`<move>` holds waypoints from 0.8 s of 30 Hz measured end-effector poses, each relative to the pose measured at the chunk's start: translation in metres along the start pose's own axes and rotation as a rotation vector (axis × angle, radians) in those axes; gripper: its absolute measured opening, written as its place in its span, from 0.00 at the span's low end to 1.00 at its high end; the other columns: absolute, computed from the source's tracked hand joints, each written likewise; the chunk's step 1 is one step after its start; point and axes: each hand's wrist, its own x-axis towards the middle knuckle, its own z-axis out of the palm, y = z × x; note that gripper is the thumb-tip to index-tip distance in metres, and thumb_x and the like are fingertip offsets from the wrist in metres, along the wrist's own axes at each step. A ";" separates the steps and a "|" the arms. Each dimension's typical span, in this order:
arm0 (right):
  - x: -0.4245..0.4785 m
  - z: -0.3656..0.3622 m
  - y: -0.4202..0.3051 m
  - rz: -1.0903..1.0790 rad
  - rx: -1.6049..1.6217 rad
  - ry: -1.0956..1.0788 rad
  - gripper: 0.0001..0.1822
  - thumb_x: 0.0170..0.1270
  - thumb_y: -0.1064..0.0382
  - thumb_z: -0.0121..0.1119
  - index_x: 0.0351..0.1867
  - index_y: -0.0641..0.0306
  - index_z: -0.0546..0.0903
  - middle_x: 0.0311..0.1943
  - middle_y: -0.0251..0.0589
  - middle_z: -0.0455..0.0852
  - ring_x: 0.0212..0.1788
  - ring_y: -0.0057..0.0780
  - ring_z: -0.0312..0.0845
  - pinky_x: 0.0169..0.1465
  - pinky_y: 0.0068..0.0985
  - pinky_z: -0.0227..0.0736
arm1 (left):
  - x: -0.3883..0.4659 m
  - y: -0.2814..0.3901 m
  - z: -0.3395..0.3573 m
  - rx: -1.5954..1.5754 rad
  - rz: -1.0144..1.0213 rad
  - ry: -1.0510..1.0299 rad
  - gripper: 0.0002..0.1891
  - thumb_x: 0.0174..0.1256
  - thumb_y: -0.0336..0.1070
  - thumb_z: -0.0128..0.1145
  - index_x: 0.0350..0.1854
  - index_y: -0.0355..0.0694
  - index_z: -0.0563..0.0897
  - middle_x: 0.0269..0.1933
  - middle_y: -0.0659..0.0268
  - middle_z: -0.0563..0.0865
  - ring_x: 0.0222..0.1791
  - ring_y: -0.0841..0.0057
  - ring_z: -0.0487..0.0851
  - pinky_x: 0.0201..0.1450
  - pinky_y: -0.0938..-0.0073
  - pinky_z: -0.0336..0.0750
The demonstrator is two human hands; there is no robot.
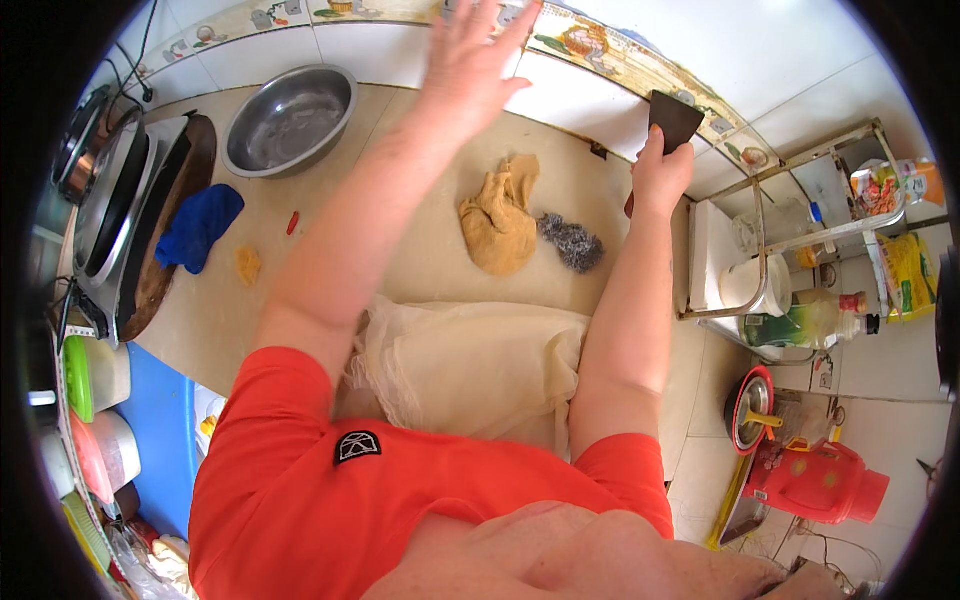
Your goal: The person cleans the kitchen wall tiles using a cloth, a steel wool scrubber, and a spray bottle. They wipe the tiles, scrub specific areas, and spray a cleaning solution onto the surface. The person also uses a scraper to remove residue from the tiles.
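My right hand [663, 174] grips a scraper with a wide dark blade [673, 120]. The blade points up in front of the tiled wall, and a bit of reddish handle shows below the fist. Fingers spread, my left hand [472, 71] is raised before the decorated tile border [589, 46]. It holds nothing, and I cannot tell whether it touches the tiles. Between my arms, a crumpled tan cloth [499, 225] lies on the beige counter [420, 262] beside a grey steel-wool scourer [571, 243]. Closer to my body is a sheer cream cloth [480, 360].
A metal basin [289, 124] stands at the back left. Pans [124, 195], a blue cloth [201, 227], a yellow scrap [248, 265] and a small red piece [292, 223] are on the left. A wire rack [761, 247] with bottles and a red thermos [817, 481] are at right.
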 end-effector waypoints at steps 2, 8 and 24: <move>-0.002 0.003 -0.005 -0.005 -0.006 -0.001 0.21 0.69 0.50 0.63 0.36 0.72 0.75 0.35 0.59 0.86 0.38 0.57 0.82 0.44 0.45 0.75 | 0.009 0.007 0.024 -0.044 -0.070 -0.030 0.47 0.54 0.37 0.75 0.78 0.49 0.64 0.82 0.44 0.45 0.81 0.45 0.44 0.80 0.42 0.48; 0.002 -0.015 -0.002 -0.130 -0.183 0.076 0.23 0.68 0.49 0.64 0.34 0.72 0.75 0.34 0.62 0.85 0.39 0.64 0.80 0.43 0.47 0.74 | 0.016 0.003 0.055 0.000 -0.125 -0.212 0.42 0.60 0.32 0.69 0.78 0.53 0.65 0.83 0.53 0.42 0.82 0.48 0.39 0.80 0.41 0.47; 0.007 -0.044 -0.066 -0.226 -0.677 0.055 0.25 0.68 0.44 0.63 0.36 0.70 0.78 0.34 0.58 0.87 0.39 0.58 0.82 0.44 0.44 0.76 | 0.012 -0.009 0.066 -0.116 -0.110 -0.111 0.36 0.60 0.20 0.52 0.73 0.55 0.74 0.84 0.55 0.43 0.83 0.47 0.39 0.77 0.33 0.49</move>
